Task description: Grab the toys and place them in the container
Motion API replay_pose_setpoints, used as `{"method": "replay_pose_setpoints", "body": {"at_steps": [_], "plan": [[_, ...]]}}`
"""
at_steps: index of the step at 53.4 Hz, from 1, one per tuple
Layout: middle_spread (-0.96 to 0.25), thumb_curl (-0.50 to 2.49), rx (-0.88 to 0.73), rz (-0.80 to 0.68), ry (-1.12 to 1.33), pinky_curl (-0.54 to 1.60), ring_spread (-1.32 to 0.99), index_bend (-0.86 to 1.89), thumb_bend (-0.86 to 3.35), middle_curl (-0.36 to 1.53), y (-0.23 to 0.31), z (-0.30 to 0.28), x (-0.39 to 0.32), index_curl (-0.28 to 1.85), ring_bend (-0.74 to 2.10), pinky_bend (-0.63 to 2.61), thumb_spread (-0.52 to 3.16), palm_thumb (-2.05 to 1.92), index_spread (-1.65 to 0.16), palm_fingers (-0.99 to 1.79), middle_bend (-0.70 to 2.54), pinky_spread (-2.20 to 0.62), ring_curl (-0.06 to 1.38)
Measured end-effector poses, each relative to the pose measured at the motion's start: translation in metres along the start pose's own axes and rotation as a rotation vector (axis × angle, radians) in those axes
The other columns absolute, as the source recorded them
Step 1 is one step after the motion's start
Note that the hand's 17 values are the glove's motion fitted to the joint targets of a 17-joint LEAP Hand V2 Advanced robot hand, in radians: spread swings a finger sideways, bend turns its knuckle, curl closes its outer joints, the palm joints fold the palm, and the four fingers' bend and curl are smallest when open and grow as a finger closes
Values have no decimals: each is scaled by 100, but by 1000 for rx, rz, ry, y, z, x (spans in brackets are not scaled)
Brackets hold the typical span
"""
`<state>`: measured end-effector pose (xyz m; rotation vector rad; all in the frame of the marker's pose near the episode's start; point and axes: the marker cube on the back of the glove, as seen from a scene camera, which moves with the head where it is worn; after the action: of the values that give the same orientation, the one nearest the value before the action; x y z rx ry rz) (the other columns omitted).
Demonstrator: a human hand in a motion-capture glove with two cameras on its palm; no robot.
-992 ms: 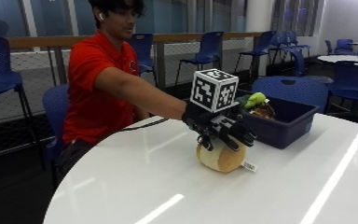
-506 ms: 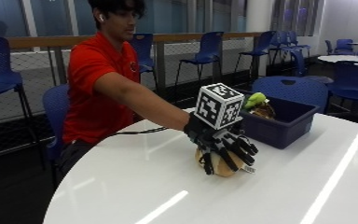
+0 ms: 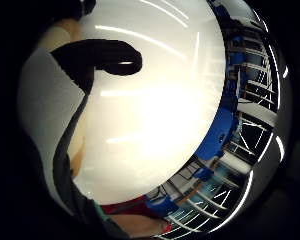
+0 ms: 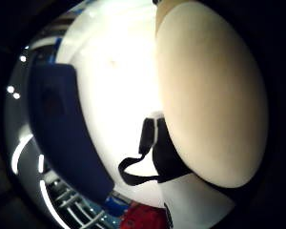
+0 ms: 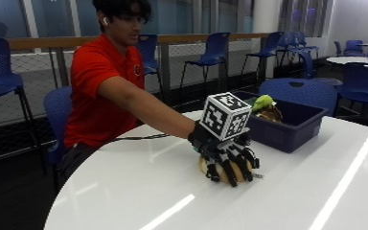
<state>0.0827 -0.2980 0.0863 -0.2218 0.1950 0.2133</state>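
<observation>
Under the fingers (image 5: 232, 167) of the gloved right hand (image 5: 225, 155) sits a round tan toy (image 5: 219, 167), resting on the white worktop (image 5: 139, 191). Fingers are curled down over its top and sides, draped round it like a cage; the toy shows only as tan patches between them. The hand comes from above, presumably because the toy is wide and domed, so a top wrap gives the fingers purchase on its flanks

Thumb-side palm view: the tan toy (image 4: 209, 95) fills much of the field, smooth and pale, very close to the palm. Whether it has left the worktop cannot be told; in the outside view it looks to be resting on the surface

Little-finger-side palm view: one gloved finger (image 3: 102, 57) bent in a hook over bright worktop (image 3: 155, 125), a sliver of tan beside it

Beyond the fingertips, on the far side from the person's arm, stands the dark blue container (image 5: 286, 127), near the toy but apart from it. It already holds a green-and-brown toy (image 5: 265, 108) poking above the rim. The bin sits within one reach of the hand, so the carry should be short: lift, swing away from the body, release over the opening

Judgement: grasp stage of this toy, lift not yet evident. Risk: a smooth rounded body could slip out from under curled fingers if the flanks are not caught low enough
</observation>
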Motion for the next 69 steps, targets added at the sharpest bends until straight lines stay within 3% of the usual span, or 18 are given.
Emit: {"method": "replay_pose_setpoints", "body": {"at_steps": [19,37,54,69], "plan": [[-32,41,56,-9,20,36,-40,12,14,34,0,-1,-3,23,78,118,140,38,-41,62,32,-40,44],[-45,66,168,-67,99,38,-53,24,18,49,18,-18,-3,31,90,107,99,67,-41,100,53,-42,51],[-50,83,294,-116,94,41,-52,24,15,64,58,-121,-31,42,99,101,74,69,-44,106,66,-43,58],[-52,94,379,-245,66,43,-52,20,12,74,96,-211,-127,52,100,102,63,67,-47,101,65,-43,60]]}}
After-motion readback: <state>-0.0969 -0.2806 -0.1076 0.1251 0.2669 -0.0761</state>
